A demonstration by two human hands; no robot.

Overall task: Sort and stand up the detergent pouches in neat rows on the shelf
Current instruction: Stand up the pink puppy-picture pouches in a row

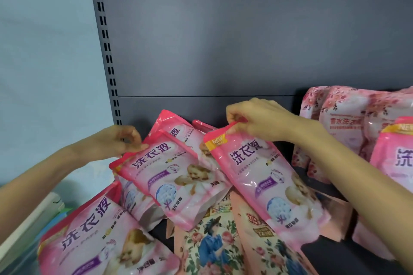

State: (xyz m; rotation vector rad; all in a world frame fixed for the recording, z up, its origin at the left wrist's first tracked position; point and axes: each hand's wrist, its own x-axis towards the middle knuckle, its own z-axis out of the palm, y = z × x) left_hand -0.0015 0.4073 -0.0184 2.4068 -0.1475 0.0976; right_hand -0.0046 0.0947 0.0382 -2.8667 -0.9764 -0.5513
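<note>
Several pink detergent pouches lean and lie in a loose heap on the dark shelf (348, 254). My left hand (120, 140) pinches the top edge of one tilted pink pouch (172, 176) at the left of the heap. My right hand (259, 120) pinches the top edge of a second tilted pink pouch (263, 183) with a yellow NEW corner. Another pink pouch (98, 241) lies in the near left corner. Two floral pouches (212, 245) with a figure in blue lie flat beneath the held ones.
Rose-patterned pink pouches (344, 123) stand upright against the grey back panel (223, 40) at the right. A slotted upright post (105, 40) marks the shelf's left end. Beyond it a pale wall and stacked white and green items (44, 214).
</note>
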